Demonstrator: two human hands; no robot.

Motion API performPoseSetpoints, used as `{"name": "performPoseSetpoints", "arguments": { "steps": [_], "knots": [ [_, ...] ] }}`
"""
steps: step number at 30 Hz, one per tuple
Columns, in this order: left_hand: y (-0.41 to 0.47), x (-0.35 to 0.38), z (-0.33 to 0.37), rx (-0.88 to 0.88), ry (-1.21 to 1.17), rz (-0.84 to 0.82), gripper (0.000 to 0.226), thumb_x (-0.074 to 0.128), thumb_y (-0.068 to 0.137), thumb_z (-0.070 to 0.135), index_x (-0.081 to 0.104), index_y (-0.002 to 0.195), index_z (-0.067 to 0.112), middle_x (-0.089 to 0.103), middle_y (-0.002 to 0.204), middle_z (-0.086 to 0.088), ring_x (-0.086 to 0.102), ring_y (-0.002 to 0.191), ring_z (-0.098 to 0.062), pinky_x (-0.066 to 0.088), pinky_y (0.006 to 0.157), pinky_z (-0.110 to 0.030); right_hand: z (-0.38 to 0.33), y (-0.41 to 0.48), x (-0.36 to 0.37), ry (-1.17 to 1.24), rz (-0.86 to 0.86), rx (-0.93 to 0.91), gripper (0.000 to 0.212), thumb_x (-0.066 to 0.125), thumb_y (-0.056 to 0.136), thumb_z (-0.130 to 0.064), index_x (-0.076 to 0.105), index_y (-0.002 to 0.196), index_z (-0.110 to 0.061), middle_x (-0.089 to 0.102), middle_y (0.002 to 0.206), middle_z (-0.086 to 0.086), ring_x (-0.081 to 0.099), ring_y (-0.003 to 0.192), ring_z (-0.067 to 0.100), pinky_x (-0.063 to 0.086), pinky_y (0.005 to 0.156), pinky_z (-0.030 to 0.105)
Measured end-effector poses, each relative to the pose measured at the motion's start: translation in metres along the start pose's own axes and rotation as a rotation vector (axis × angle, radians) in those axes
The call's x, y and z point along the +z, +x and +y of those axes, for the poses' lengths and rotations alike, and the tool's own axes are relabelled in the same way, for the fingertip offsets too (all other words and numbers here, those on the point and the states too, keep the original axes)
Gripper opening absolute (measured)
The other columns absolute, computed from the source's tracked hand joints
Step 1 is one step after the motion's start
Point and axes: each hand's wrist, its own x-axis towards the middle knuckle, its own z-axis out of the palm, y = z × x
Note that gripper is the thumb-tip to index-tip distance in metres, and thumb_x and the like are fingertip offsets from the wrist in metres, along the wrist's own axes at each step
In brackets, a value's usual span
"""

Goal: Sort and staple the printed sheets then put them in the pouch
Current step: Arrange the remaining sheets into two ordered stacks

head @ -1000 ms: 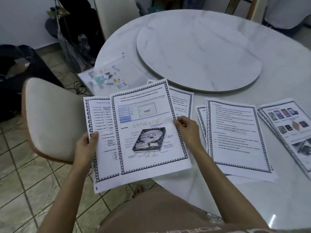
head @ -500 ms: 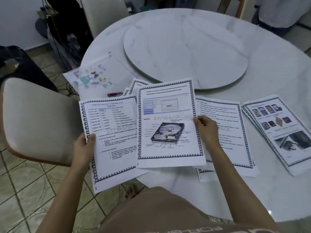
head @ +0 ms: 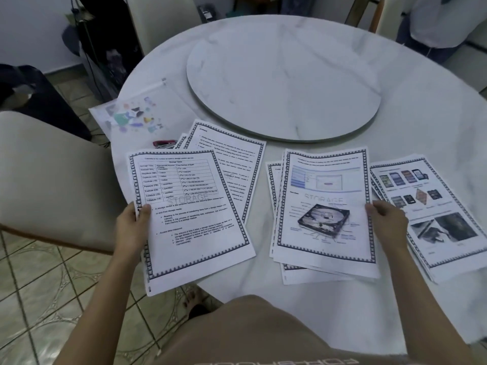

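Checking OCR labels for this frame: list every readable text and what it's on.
"STORAGE": faint watermark on the hard-drive sheet held by the right hand.
"STORAGE": same watermark on the table sheet in the left hand.
Table rows, body text, and the phone-picture sheets: too small or blurred to read.
Shirt lettering at bottom edge: upside down and cut off, unreadable.

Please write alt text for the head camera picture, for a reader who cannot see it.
A person at a round marble table sorts printed sheets: the left hand holds a sheet with a storage table, while the right hand holds a hard-drive sheet over a middle pile. A pile of photo sheets lies to the right; a clear pouch and red stapler lie further back, left.
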Motion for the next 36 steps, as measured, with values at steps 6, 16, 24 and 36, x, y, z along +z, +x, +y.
{"name": "performPoseSetpoints", "arguments": {
  "steps": [6,16,24,36],
  "knots": [
    [-0.007,0.008,0.002,0.016,-0.007,0.008,0.028,0.048,0.095,0.021,0.056,0.118,0.006,0.061,0.117,-0.016,0.058,0.108,-0.033,0.046,0.095,-0.051,0.019,0.007,-0.005,-0.043,0.028,0.017,0.025,0.057,0.089,-0.009,0.062,0.108,0.006,0.064,0.108,0.027,0.059,0.103,0.036,0.039,0.091,0.032],
    [-0.013,0.013,0.002,0.034,-0.061,0.044,0.027,0.046,0.096,0.019,0.055,0.119,0.006,0.060,0.118,-0.014,0.057,0.106,-0.028,0.045,0.097,-0.047,0.010,0.015,-0.002,-0.006,0.074,-0.084,0.027,0.058,0.088,-0.009,0.062,0.113,0.001,0.063,0.106,0.025,0.060,0.100,0.035,0.039,0.086,0.027],
    [-0.015,0.012,0.014,0.083,-0.120,-0.056,0.031,0.044,0.097,0.020,0.052,0.125,0.010,0.058,0.113,-0.005,0.057,0.103,-0.023,0.045,0.089,-0.037,-0.037,-0.007,0.042,0.154,-0.172,-0.147,0.024,0.061,0.087,-0.012,0.064,0.109,-0.004,0.065,0.105,0.013,0.059,0.092,0.018,0.041,0.083,0.021],
    [0.008,-0.012,0.019,0.116,-0.165,-0.154,0.018,0.046,0.095,0.019,0.058,0.106,0.025,0.069,0.089,0.017,0.063,0.085,0.000,0.054,0.065,-0.013,-0.116,-0.064,0.136,0.077,-0.517,-0.166,0.032,0.055,0.091,-0.020,0.059,0.117,-0.002,0.064,0.114,0.014,0.057,0.107,0.024,0.038,0.087,0.022]
  ]
}}
